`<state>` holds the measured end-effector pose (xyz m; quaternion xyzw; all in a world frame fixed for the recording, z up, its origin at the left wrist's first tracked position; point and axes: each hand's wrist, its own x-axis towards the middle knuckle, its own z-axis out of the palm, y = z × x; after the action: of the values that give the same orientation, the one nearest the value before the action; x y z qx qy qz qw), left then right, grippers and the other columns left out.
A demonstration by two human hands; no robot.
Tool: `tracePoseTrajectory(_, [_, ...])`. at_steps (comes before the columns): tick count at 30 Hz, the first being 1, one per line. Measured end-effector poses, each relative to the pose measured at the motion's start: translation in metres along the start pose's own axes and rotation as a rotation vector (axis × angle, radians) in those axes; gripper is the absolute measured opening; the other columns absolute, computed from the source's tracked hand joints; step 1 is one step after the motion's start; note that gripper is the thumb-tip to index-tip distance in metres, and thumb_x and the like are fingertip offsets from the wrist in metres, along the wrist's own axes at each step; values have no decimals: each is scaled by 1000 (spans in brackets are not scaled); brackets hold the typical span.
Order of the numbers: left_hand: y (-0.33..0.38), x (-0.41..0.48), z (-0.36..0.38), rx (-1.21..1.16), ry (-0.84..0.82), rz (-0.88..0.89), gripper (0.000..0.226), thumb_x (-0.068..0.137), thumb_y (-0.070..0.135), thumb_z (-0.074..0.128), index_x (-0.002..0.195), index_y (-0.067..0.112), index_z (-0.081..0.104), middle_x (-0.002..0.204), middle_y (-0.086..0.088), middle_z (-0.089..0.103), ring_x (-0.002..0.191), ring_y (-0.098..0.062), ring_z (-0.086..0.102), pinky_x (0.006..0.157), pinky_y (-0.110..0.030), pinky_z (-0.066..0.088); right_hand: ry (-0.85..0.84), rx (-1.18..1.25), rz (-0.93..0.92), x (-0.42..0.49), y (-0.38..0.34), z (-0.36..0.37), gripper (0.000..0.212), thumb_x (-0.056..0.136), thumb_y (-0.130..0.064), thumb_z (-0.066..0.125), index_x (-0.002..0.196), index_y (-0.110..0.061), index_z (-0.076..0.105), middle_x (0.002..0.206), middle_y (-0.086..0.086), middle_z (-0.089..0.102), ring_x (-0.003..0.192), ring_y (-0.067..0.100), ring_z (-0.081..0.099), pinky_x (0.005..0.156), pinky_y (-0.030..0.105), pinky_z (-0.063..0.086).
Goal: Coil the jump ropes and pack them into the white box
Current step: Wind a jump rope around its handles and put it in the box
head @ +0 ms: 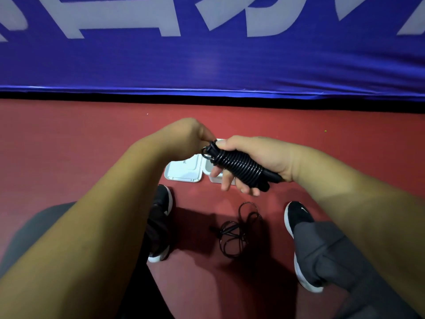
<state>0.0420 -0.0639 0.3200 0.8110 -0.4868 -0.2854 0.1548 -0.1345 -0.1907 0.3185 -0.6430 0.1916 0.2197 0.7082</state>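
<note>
Head view, looking down past both forearms to a red floor (pixel 69 146). The right grip (pixel 253 157) is closed round a coiled jump rope (pixel 241 168), thumb on top and fingers underneath. The black cord is wound in close, even turns into a short bundle, held in the air above the floor. The left grip (pixel 184 137) meets the far end of that bundle, where a few slack loops stick out. It appears to pinch the cord end there, though its fingertips are largely hidden.

The white box (pixel 184 170) lies open on the floor directly below the bundle, partly hidden by the right fingers. A second, loose jump rope (pixel 236 229) lies in an untidy tangle on the floor nearer the person, between two black shoes: one on the left (pixel 164 199), one on the right (pixel 296 217). A blue banner (pixel 207 65) with large pale lettering closes the far side.

Step in hand, as judged: finishing the first coil, with the free end being tucked or locked at the bundle's tip. The box looks as if it holds no rope yet, though part of it is hidden.

Next move calls for securing that end so the turns cannot spring apart. The bundle can then be lowered into the box without slackening the hold. The loose rope needs untangling and coiling afterwards.
</note>
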Motion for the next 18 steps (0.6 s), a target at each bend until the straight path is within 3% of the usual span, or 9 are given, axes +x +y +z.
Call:
tracePoseTrajectory(3, [7,-1,-2,-21,14,90,28,86,9,71,89,34,83,90,3,79,84,-29,72,80,-47,59,-89,-52,37,1,4,4,57,109,-55,40,123,-4,61,105,24,78,56,24,60,43,28,51])
tracePoseTrajectory(10, [26,-1,0,-35,99,176,32,75,4,76,84,32,85,83,14,75,78,-12,71,77,-42,58,-138,-50,158,13,16,1,53,107,-59,49,139,-17,50,122,18,77,57,20,58,49,27,48])
tracePoseTrajectory(12, [30,-2,2,-16,131,207,34,74,1,73,83,32,85,84,13,73,79,-9,69,77,-38,58,-90,-69,178,17,19,-1,50,106,-59,52,137,-19,52,118,15,78,60,19,56,50,27,47])
tracePoseTrajectory(16, [29,-3,-4,49,183,264,37,77,-2,71,89,30,86,86,14,69,82,-3,66,78,-29,55,109,-99,153,24,21,0,51,102,-63,58,128,-19,62,91,6,73,60,16,57,53,28,46])
tracePoseTrajectory(18, [27,-4,-9,129,193,289,32,82,3,72,96,29,85,87,19,65,82,0,63,75,-17,49,189,-60,155,27,21,-1,49,101,-65,58,123,-22,64,86,3,69,59,15,57,54,27,47])
